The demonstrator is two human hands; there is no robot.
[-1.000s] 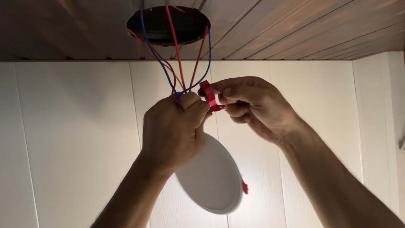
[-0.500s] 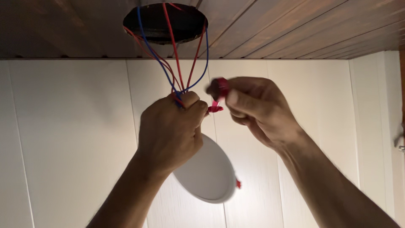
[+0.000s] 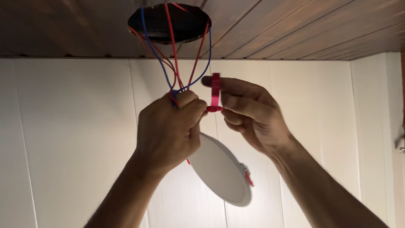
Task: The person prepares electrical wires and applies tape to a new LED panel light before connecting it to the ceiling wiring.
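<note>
Red and blue wires (image 3: 172, 63) hang from a round hole (image 3: 169, 22) in the wooden ceiling. My left hand (image 3: 168, 131) is closed around the bundle where the wires meet. My right hand (image 3: 249, 114) pinches a strip of red tape (image 3: 215, 93) that runs upright from the wire joint to my fingertips. A round white flat light fixture (image 3: 221, 171) dangles tilted below my left hand, a small red clip (image 3: 249, 177) at its right rim.
Dark wooden ceiling planks (image 3: 295, 29) run overhead. White panelled walls (image 3: 71, 139) stand behind my arms, meeting in a corner at the right. A small fitting shows at the far right edge (image 3: 400, 145).
My right hand has pulled the red tape out and up from the wire joint, so the strip now stands upright. The white fixture has swung slightly. The view shifted a little.
</note>
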